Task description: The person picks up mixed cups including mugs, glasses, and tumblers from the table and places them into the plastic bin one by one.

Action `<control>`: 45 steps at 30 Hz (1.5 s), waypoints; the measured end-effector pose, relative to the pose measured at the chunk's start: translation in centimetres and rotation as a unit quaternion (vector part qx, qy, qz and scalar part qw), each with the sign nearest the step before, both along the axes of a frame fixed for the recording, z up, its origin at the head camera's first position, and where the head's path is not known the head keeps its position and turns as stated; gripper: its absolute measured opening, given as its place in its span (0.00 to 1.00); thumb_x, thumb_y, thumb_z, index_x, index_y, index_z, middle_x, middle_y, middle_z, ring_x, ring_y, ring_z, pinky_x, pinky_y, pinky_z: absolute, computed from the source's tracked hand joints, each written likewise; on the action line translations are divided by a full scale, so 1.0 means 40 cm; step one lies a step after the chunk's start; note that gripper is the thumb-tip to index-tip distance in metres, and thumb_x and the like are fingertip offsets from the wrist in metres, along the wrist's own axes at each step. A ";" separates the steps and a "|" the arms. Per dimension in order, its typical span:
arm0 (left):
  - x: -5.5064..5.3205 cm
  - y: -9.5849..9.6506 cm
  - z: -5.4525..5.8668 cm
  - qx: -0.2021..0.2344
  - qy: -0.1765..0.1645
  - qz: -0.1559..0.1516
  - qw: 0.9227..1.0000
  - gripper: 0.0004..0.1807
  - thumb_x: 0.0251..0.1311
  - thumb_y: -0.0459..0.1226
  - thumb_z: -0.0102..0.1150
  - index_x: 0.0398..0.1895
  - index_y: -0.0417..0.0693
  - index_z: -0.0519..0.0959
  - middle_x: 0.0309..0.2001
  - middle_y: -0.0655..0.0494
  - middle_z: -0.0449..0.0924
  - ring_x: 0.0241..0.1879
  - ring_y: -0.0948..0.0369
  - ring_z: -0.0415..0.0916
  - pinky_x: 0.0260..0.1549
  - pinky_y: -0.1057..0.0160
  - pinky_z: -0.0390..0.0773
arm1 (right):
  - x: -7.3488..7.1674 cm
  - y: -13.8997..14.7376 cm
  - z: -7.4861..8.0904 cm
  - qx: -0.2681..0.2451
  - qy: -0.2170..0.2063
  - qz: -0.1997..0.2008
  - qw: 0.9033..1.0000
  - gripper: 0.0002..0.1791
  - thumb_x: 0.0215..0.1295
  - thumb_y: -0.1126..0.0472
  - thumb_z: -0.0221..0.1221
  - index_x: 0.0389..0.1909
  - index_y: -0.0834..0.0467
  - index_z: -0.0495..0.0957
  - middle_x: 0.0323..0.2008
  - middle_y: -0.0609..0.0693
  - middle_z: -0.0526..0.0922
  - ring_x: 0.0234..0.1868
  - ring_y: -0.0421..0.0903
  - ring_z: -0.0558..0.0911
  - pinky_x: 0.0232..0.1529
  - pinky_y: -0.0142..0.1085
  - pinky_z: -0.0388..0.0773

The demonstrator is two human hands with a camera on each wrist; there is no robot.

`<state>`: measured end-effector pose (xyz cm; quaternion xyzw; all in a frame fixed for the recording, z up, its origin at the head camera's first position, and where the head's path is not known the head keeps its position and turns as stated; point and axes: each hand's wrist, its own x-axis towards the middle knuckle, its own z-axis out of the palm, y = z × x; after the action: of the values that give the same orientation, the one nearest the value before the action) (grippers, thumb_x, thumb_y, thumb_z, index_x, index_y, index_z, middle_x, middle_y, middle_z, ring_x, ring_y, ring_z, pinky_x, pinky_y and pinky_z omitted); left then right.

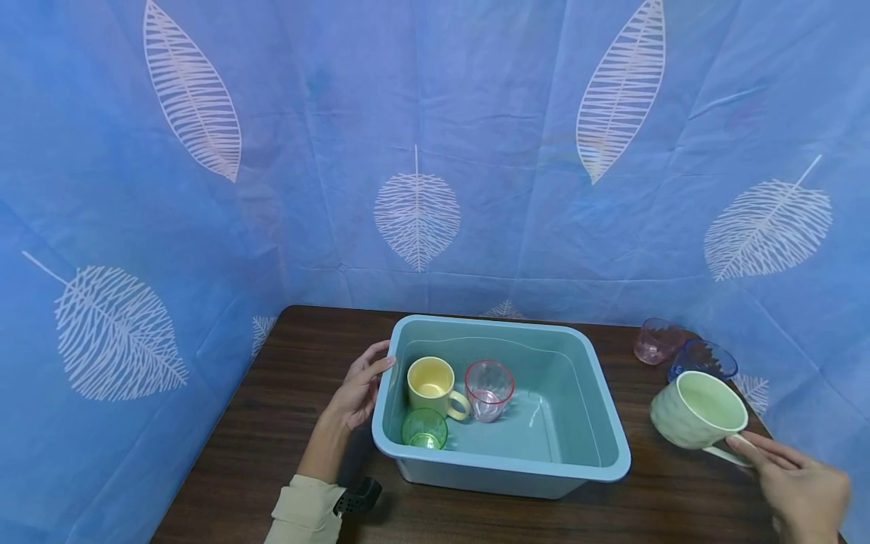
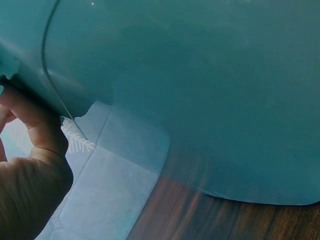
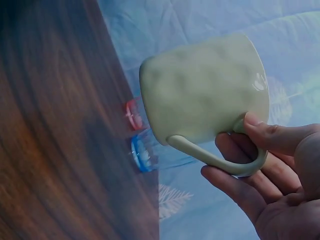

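My right hand (image 1: 805,483) holds a pale green mug (image 1: 696,412) by its handle, thumb at the top of the handle and fingers through and under it. In the right wrist view the mug (image 3: 205,90) has a dimpled side, and it is held above the dark wooden table. My left hand (image 1: 356,389) grips the left rim of a blue-green plastic basin (image 1: 510,472); in the left wrist view the basin's wall (image 2: 200,100) fills most of the picture. Inside the basin are a yellow mug (image 1: 431,381), a clear cup with a red rim (image 1: 489,389) and a green glass (image 1: 424,428).
Behind the green mug, at the table's far right corner, stand a pinkish glass (image 1: 655,341) and a blue glass (image 1: 700,357). The dark wooden table (image 1: 272,423) meets a blue leaf-patterned cloth (image 1: 503,151) at the back and sides.
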<state>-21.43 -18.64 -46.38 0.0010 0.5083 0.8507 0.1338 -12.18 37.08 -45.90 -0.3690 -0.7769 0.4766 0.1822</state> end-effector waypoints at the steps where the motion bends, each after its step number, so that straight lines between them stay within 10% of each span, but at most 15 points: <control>1: 0.000 0.000 0.000 -0.001 0.000 0.001 1.000 0.21 0.78 0.34 0.50 0.70 0.45 0.63 0.37 0.55 0.84 0.29 0.66 0.87 0.24 0.74 0.84 | 0.000 -0.002 0.007 -0.007 -0.005 0.002 1.000 0.29 0.67 0.51 0.69 0.11 0.21 0.70 0.07 0.27 0.74 0.02 0.44 0.63 0.04 0.39 0.58; 15: 0.000 0.001 -0.002 0.000 0.004 0.002 1.000 0.21 0.78 0.34 0.50 0.70 0.44 0.64 0.38 0.55 0.85 0.31 0.65 0.88 0.28 0.71 0.87 | -0.016 -0.017 0.065 -0.143 0.082 0.042 0.985 0.13 0.56 0.61 0.77 0.20 0.40 0.89 0.15 0.35 0.84 0.18 0.30 0.83 0.17 0.25 0.80; 45: -0.002 -0.001 -0.006 -0.003 0.012 0.000 1.000 0.22 0.78 0.33 0.49 0.71 0.44 0.63 0.37 0.56 0.84 0.31 0.66 0.87 0.30 0.71 0.87 | -0.011 -0.058 0.147 -0.190 0.180 0.082 0.962 0.10 0.52 0.69 0.78 0.28 0.49 0.92 0.20 0.40 0.87 0.24 0.31 0.87 0.18 0.28 0.83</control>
<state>-21.51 -18.70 -46.60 0.0114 0.5127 0.8489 0.1279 -12.63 34.74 -40.01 -0.2399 -0.6541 0.6874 0.2054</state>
